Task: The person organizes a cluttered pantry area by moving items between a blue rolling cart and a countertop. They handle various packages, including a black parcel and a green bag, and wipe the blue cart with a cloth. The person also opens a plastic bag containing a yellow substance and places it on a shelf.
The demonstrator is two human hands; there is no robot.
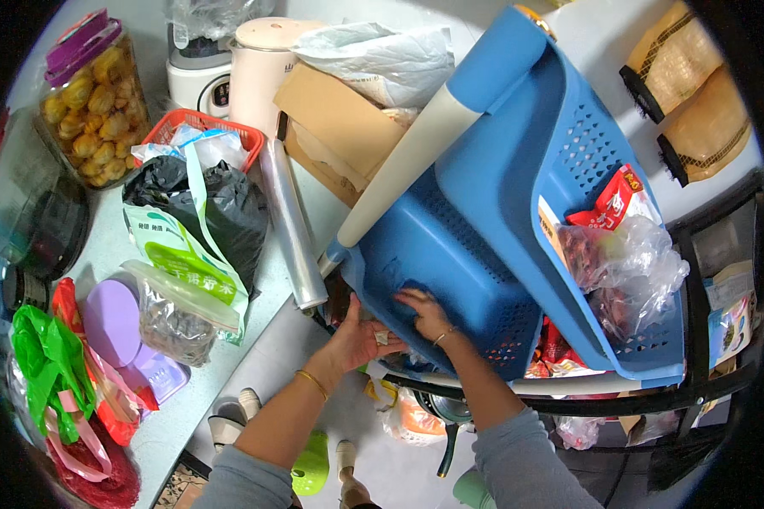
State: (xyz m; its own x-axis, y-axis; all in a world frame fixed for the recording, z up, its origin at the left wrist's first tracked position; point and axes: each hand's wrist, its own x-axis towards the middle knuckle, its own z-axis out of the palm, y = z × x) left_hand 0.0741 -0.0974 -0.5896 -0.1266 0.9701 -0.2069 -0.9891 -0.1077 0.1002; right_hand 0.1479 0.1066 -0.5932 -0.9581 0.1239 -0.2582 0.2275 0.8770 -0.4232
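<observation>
Blue rack [492,182] looks partly loaded tbh: bags [632,267] in one tier, right hand [430,317] spread in another, left hand [356,341] grip unclear.

So the blue rack [492,187] was smooth plastic, more matt than shiny, and its pale pole [403,174] had a satiny look, couldn't tell if plastic or coated metal. The film roll [293,225] was super glossy, the black bag [225,199] was crinkly, shiny plastic, and the box [339,119] was plain dull cardboard. Smooth tabletop [205,382], soft matt cloth sleeves [526,462], shiny metal-looking bangle [314,386].
</observation>
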